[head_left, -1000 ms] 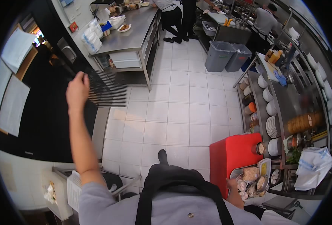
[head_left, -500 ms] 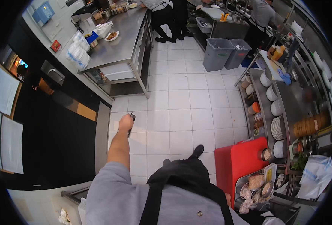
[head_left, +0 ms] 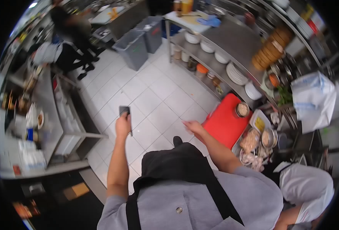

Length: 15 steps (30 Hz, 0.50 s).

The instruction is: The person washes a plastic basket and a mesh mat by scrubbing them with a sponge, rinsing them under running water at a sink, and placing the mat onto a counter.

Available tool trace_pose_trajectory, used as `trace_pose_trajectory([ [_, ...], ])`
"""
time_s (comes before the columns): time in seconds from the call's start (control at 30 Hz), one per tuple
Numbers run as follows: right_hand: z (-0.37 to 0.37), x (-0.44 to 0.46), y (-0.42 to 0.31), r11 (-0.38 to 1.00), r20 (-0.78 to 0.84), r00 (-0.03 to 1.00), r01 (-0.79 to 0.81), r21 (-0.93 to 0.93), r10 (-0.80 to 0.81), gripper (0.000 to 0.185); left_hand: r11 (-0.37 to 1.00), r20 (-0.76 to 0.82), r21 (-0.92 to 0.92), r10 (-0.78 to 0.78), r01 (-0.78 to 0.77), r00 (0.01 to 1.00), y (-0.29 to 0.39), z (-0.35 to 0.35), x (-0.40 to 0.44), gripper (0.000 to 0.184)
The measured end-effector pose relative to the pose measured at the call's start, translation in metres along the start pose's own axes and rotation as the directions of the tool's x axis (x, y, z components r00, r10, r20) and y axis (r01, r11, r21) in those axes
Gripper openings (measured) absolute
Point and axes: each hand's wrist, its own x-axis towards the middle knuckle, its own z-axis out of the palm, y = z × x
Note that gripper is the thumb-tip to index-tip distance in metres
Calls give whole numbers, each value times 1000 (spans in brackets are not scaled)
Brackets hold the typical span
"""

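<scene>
My left hand [head_left: 123,124] is closed around a black phone-like object [head_left: 124,110] and holds it out over the tiled floor. Its flat, dark end sticks out above my fist, and a thin dark strip hangs down beside my fingers. I cannot make out its exact kind. My right hand [head_left: 192,126] is in front of me with fingers loosely stretched and nothing visible in them. It is nearest to the left edge of a red box-like container [head_left: 225,122], and whether it touches is unclear.
Steel shelving with bowls and stacked plates [head_left: 236,73] runs along the right. Grey bins [head_left: 133,50] stand ahead, and a steel table [head_left: 54,126] is at left. Bowls of raw meat [head_left: 249,141] lie beside a seated person [head_left: 307,188]. Other people [head_left: 71,27] are at far left.
My view has swung to the right, so the steel table and bins now lie further left. My right hand has come into view, and my left hand still holds the black object.
</scene>
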Motion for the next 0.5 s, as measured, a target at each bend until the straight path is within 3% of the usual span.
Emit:
trace_pose_trajectory([
  [0.03,-10,-38,-82,955,74,997,-1,297,-22,75,999,49,-9,35,-34,998,33,19,18,26],
  [0.07,-17,-48,-127,914,99,992,28,404,-74,73,993,91,-42,118,-115,989,67,41,30,28],
  [0.13,-6,-26,-158,806,-108,978,209,554,-179,70,941,151,-147,325,-304,934,126,79,50,29],
  [0.17,-9,-18,-168,787,-148,977,210,579,-152,70,887,170,-215,447,-410,878,151,96,57,29],
  [0.2,-14,-11,-178,681,-225,959,280,677,-172,67,867,206,-227,489,-444,848,170,110,64,29],
  [0.27,-27,2,-173,468,-447,885,453,759,-132,54,889,524,-409,413,-206,745,197,131,76,36],
  [0.3,-35,6,-164,446,-482,872,467,764,-86,54,880,555,-413,446,-233,702,200,138,82,36],
  [0.37,-47,7,-134,422,-555,761,405,811,337,47,788,735,-559,615,-258,284,192,150,92,44],
  [0.4,-48,16,-115,554,-643,619,370,745,451,41,834,834,-486,532,-262,146,181,159,101,54],
  [0.43,-46,31,-89,668,-714,455,291,685,533,37,827,841,-492,532,-273,96,166,166,112,54],
  [0.5,-51,31,-42,786,-707,389,-82,613,591,40,894,891,-442,447,-74,80,123,170,137,49],
])
